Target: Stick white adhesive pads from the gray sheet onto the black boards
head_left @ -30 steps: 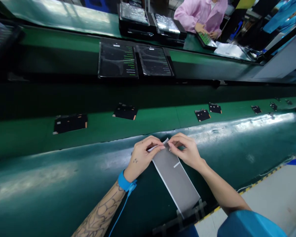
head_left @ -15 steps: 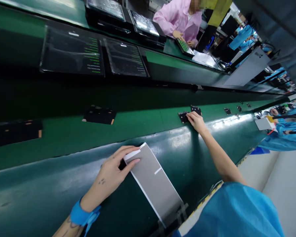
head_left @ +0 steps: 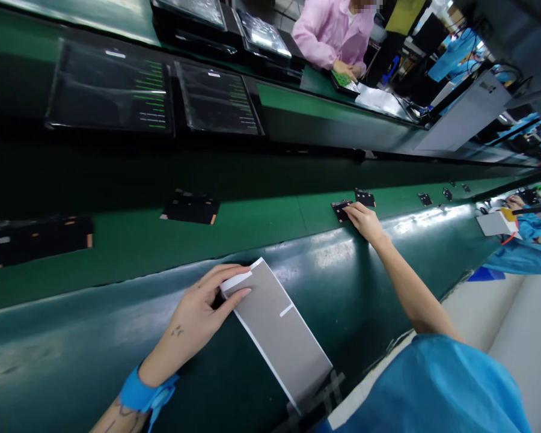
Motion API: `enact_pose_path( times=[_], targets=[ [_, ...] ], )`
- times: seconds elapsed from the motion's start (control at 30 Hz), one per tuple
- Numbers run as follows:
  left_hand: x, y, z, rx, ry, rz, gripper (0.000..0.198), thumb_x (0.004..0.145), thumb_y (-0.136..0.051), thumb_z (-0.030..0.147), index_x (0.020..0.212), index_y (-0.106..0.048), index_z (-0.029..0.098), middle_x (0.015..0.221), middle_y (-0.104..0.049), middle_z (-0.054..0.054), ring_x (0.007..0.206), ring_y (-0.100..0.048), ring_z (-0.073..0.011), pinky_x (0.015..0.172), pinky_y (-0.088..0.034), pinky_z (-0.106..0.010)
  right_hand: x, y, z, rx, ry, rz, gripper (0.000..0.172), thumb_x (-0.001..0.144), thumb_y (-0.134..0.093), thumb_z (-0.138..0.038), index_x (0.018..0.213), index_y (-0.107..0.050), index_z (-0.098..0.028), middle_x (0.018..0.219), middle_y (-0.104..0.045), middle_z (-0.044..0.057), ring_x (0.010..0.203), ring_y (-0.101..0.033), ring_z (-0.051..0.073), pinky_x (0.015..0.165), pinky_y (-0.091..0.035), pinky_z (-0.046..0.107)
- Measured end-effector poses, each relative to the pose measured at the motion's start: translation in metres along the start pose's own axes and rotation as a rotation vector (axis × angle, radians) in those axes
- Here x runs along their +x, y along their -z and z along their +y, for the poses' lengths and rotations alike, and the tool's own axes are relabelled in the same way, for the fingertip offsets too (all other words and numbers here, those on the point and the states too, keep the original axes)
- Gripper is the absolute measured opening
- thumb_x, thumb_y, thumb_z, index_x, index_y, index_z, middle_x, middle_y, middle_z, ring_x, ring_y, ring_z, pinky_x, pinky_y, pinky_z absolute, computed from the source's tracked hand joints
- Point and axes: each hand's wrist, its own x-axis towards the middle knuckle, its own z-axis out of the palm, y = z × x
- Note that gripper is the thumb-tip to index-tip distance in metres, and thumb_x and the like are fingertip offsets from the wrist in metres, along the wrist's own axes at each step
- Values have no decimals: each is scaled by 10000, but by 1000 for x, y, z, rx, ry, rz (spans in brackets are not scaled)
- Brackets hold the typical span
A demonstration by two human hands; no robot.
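Note:
My left hand (head_left: pixel 202 313) pinches a small white strip (head_left: pixel 237 280) at the top corner of a long grey sheet (head_left: pixel 279 328) that lies slanted on the dark green bench in front of me. My right hand (head_left: pixel 364 220) is stretched out to the conveyor belt and its fingers rest on a small black part (head_left: pixel 341 208). Whether it grips the part I cannot see. A second small black part (head_left: pixel 365 196) lies just beyond it.
More black parts (head_left: pixel 190 207) (head_left: pixel 38 239) ride the green belt (head_left: pixel 261 222) to the left, and smaller ones to the far right. Dark trays (head_left: pixel 109 87) sit on the upper shelf. A person in pink (head_left: pixel 338 33) works across the line; another in blue (head_left: pixel 529 222) at right.
A second ago both hands pinched the strip at the sheet's top. My right hand then reached out to the black part on the belt, and the left stayed on the strip.

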Motion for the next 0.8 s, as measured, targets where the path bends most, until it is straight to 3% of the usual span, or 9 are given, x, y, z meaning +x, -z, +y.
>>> enact_pose_path(
  times=[0.23,0.3,0.37,0.43,0.5,0.57,0.67,0.73,0.8],
  targets=[
    [1,-1,1,-104,114,6,457,920,-776,590,1233,-769,256,1288,-744,-112,1018,-754,-277,767,-635,-332,-15,16,3,-43,-16,-101,435,1111,-414,-256,1431,-707,-226,1316,-705,144,1202,-704,272,1091,-580,437],
    [1,2,2,-209,188,22,547,882,-815,598,1285,-724,240,1261,-762,-120,976,-769,-273,762,-653,-340,-21,22,-2,7,-69,-38,474,1101,-406,-237,1515,-635,-211,1284,-720,146,1174,-713,269,1082,-583,450],
    [1,5,3,-320,257,53,671,832,-868,594,1353,-655,228,1242,-777,-131,945,-781,-273,756,-667,-349,-24,24,-18,65,-165,111,465,1107,-403,-265,1510,-622,-190,1203,-743,149,1109,-730,274,1044,-595,469],
    [1,9,5,-409,317,83,784,807,-904,575,1428,-573,229,1225,-787,-139,913,-789,-266,751,-671,-351,-23,21,-52,158,-242,281,393,1115,-433,-320,1383,-690,-191,1161,-755,151,1097,-732,288,1036,-592,492],
    [3,14,9,-463,352,106,826,820,-905,554,1472,-506,241,1198,-792,-132,845,-786,-241,713,-658,-330,-17,12,-104,359,-256,329,313,1118,-494,-374,1266,-718,-211,1193,-757,145,1143,-726,289,1047,-584,490],
    [5,20,16,-484,327,110,775,844,-890,539,1442,-491,249,1162,-788,-112,791,-767,-215,664,-630,-299,-8,-1,-166,687,-191,120,295,1115,-556,-409,1333,-665,-242,1274,-742,129,1151,-734,262,992,-614,435],
    [10,33,29,-464,227,44,566,885,-848,517,1280,-553,238,1065,-765,-75,775,-734,-200,627,-585,-271,6,-22,-251,1056,-87,-138,422,1058,-689,-431,1431,-559,-283,1394,-687,120,1180,-725,246,931,-644,391],
    [12,45,37,-403,178,31,409,915,-814,499,1145,-621,220,963,-732,-47,734,-691,-176,606,-550,-255,15,-36,-293,1143,-80,-117,368,1025,-735,-449,1332,-604,-294,1234,-729,75,1045,-748,226,823,-652,348],
    [11,57,42,-366,149,84,333,936,-789,485,1071,-655,212,894,-699,-27,693,-649,-157,588,-524,-247,23,-52,-325,1165,-137,21,269,1010,-749,-460,1192,-645,-292,1001,-729,35,843,-738,208,685,-633,322]
  ],
)
